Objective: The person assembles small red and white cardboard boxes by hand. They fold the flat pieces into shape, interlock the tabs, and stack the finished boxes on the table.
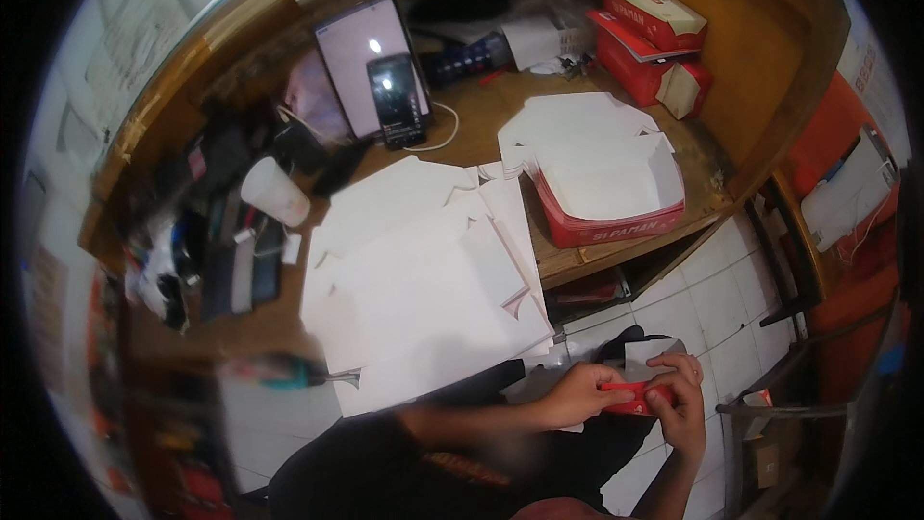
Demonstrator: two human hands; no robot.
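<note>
Over my lap at the lower right, both hands grip a small cardboard box piece (630, 406), red outside, with a white flap (652, 356) standing up behind it. My left hand (580, 395) pinches its left side. The fingers of my right hand (680, 397) are curled round its right edge. On the table, left of my hands, lies a stack of flat white cardboard box blanks (414, 279) with cut slots and tabs. Further back sits a stack of folded red cardboard trays (616, 173) with white insides and raised white flaps.
Closed red boxes (654, 29) are piled at the table's back right. A phone (396, 101) leans against a tablet (358, 58), with a white cable (448, 125) beside them. A paper cup (275, 191) tilts near clutter on the left. A dark metal rack (789, 414) stands at right.
</note>
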